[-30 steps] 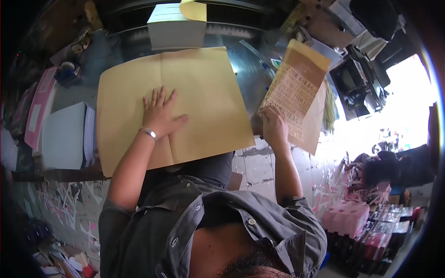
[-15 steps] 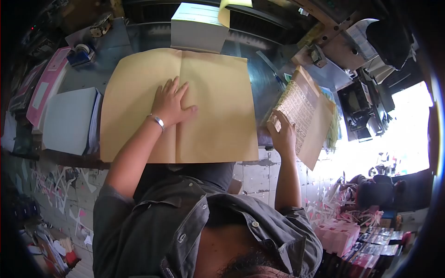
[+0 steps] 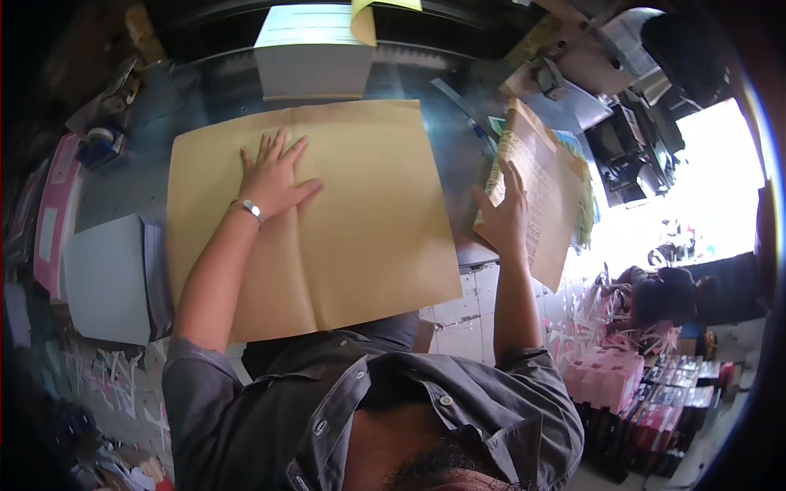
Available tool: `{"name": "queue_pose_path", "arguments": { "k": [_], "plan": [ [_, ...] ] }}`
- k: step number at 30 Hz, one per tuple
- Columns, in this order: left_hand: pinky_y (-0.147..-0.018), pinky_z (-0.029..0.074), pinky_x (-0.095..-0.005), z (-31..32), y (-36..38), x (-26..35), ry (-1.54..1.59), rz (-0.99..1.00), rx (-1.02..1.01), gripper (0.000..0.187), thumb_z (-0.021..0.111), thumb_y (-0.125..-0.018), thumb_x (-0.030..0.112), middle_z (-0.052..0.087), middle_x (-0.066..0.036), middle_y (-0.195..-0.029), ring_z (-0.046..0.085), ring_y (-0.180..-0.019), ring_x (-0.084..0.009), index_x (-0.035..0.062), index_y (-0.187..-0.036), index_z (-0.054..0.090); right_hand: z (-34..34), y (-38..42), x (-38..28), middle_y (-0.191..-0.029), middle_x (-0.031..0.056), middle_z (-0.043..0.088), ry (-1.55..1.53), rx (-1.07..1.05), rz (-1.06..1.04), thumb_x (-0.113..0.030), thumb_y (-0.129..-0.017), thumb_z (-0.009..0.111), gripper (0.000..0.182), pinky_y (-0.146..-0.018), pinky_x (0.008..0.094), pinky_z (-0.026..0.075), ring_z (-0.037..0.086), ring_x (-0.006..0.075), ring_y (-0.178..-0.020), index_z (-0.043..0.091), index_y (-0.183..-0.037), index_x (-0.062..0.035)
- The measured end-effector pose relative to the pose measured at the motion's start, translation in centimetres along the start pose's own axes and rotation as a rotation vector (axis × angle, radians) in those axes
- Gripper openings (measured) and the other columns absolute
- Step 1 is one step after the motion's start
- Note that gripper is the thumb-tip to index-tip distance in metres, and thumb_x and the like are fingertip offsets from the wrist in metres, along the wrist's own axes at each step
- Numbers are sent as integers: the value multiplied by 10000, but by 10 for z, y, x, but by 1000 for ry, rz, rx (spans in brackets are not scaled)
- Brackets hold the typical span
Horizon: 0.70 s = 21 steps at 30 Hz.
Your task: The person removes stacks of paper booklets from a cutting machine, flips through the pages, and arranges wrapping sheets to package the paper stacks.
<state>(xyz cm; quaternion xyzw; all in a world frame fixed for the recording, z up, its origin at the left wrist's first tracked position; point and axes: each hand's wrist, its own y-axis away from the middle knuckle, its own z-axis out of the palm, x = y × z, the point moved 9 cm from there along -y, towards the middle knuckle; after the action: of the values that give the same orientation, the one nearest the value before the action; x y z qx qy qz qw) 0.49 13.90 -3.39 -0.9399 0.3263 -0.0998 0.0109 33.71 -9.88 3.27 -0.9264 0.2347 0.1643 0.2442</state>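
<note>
Left hand (image 3: 270,182) spread flat, pinning the brown paper sheet (image 3: 327,229) on the metal counter (image 3: 446,135), best kept pressing so nothing slides; right hand (image 3: 505,219) open against the printed stack (image 3: 536,192), steadying it at the edge.

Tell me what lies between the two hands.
In the head view, only the brown paper sheet spans from the left hand toward the right hand, then bare metal tabletop.
</note>
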Motion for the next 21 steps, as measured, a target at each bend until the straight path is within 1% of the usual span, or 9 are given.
{"name": "queue_pose_path", "arguments": {
  "k": [3, 6, 7, 10, 12, 14, 15, 18, 21],
  "plan": [
    [-1154, 379, -516, -4, -26, -18, 154, 111, 110, 616, 758, -872, 506, 545, -157, -1493, 506, -1382, -353, 141, -1355, 647, 19, -33, -54, -1462, 205, 568, -139, 16, -146, -299, -847, 818, 715, -1132, 475, 415, 515, 395, -1370, 550, -1470, -71],
    [-1000, 495, -429, -24, -68, -56, 391, -165, 129, 482, 771, -861, 363, 638, -135, -1307, 609, -1217, -314, 92, -1248, 676, 67, -82, -109, -1373, 204, 626, -252, -78, -215, -336, -837, 827, 696, -1059, 439, 482, 605, 377, -1253, 589, -1423, -45],
    [-927, 545, -404, -36, -76, -70, 443, -222, 285, 455, 763, -878, 272, 657, -152, -1232, 647, -1137, -346, 56, -1264, 656, 95, -100, -115, -1336, 199, 640, -270, -123, -160, -350, -831, 829, 672, -1038, 438, 495, 626, 369, -1213, 614, -1389, -44],
    [-959, 542, -425, -23, -106, -117, 389, -291, 486, 492, 764, -881, 273, 674, -156, -1201, 648, -1132, -361, 62, -1307, 639, 184, -149, -123, -1240, 184, 673, -263, -271, -20, -388, -817, 834, 603, -977, 446, 524, 672, 349, -1109, 682, -1286, -40],
    [-963, 546, -431, -8, -126, -133, 315, -346, 311, 461, 789, -870, 292, 686, -161, -1199, 656, -1127, -365, 78, -1266, 692, 224, -166, -131, -1195, 174, 681, -188, -401, 41, -408, -810, 834, 559, -943, 464, 530, 683, 340, -1061, 718, -1216, -40],
    [-948, 549, -433, -6, -133, -133, 299, -336, 183, 414, 800, -865, 301, 693, -169, -1190, 662, -1122, -363, 81, -1210, 735, 228, -164, -138, -1110, 149, 699, -140, -266, 39, -360, -801, 840, 460, -893, 456, 512, 677, 331, -1019, 745, -1125, -47],
    [-893, 560, -441, -7, -135, -133, 325, -338, 170, 314, 799, -869, 299, 719, -151, -1113, 686, -1059, -347, 86, -1099, 779, 229, -164, -138, -1099, 143, 703, -136, -211, 24, -350, -799, 842, 451, -884, 454, 506, 674, 332, -1007, 744, -1120, -49],
    [-831, 567, -440, 2, -140, -138, 404, -351, 173, 286, 786, -882, 312, 736, -118, -1033, 701, -983, -328, 90, -1061, 780, 232, -166, -135, -1064, 128, 704, -143, -143, 24, -320, -796, 847, 405, -872, 445, 492, 667, 333, -982, 740, -1079, -51],
    [-755, 555, -425, -6, -127, -131, 395, -269, 367, 292, 803, -860, 300, 736, -121, -950, 698, -867, -328, 33, -971, 763, 232, -165, -134, -1030, 120, 698, -139, -154, 41, -306, -801, 847, 366, -864, 451, 487, 662, 336, -962, 731, -1033, -48]
  ]
}}
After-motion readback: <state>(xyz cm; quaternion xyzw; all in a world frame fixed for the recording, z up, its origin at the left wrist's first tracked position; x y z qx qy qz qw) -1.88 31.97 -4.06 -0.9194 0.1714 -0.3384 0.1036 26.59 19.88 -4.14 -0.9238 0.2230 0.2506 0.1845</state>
